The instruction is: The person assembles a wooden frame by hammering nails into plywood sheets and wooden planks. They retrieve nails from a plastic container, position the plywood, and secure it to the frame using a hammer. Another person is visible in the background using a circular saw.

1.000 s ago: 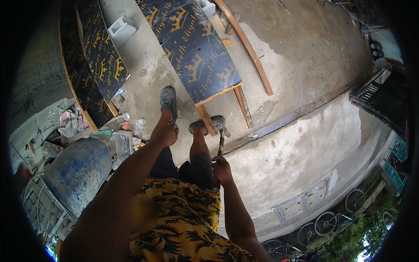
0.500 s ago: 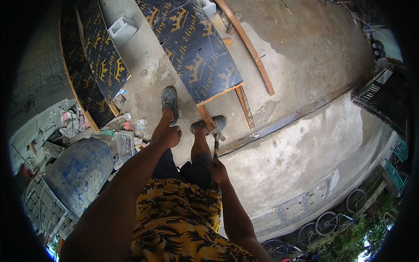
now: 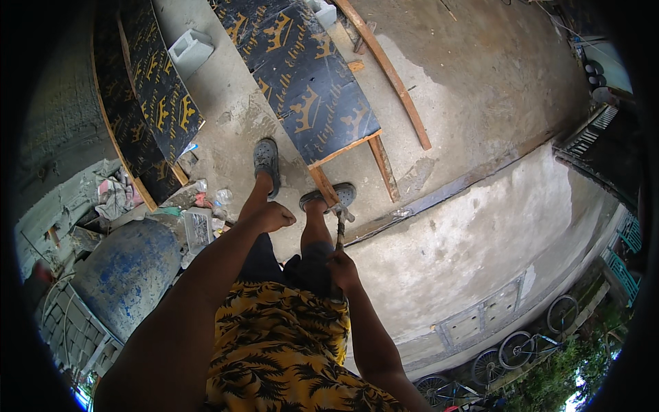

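Note:
My right hand [image 3: 342, 270] is wrapped round the handle of a hammer [image 3: 340, 235]. Its head points away from me, beside the end of a wooden batten [image 3: 325, 186] that sticks out from under a black panel [image 3: 312, 86] with gold print. In front of my left thigh, my left hand [image 3: 276, 216] is closed in a fist, with whatever it may hold hidden by the fingers. A second batten [image 3: 384, 167] juts from the same panel edge, further right. My grey clogs [image 3: 266, 162] are on the concrete, the right one close to the nearer batten.
More black panels [image 3: 161, 86] lean at the far left, near a hollow concrete block [image 3: 191, 52]. A blue-stained drum [image 3: 127, 275] and a clear plastic container [image 3: 198, 230] with scraps stand left of me. A long timber strip [image 3: 391, 72] lies on the right; bicycles [image 3: 515, 350] stand lower right.
My left fist has turned slightly and shifted a little to the right. My right hand and the hammer stay almost in place.

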`<state>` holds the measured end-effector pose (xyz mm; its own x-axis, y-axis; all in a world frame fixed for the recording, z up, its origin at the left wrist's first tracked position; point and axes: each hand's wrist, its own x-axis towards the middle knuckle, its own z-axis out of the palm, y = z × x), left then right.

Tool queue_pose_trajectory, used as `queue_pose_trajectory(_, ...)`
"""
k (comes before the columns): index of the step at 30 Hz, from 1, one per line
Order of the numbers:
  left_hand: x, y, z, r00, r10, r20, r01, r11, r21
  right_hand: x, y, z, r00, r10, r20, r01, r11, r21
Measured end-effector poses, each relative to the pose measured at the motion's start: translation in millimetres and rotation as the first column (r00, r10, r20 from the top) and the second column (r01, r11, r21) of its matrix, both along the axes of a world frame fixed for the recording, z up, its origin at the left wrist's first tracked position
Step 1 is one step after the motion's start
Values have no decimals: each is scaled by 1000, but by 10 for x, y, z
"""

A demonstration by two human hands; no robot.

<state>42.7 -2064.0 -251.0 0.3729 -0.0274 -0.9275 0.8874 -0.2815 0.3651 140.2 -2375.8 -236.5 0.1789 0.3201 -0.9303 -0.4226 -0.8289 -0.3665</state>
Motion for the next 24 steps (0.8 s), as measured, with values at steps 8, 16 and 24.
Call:
queue_pose_trajectory(8, 73, 11, 73, 997, -40, -72, 42, 999, 22, -34, -31, -38, 1000, 9, -2, -9, 1000, 17)
queue_pose_trajectory(16, -3, -38, 30, 992, -55, -115, 62, 997, 51, -20, 10, 4, 1000, -3, -9, 3, 1000, 13)
queue_pose_trajectory(24, 42, -45, 47, 993, -34, -110, 47, 993, 112, -26, 19, 31, 1000, -13, 28, 12, 999, 40)
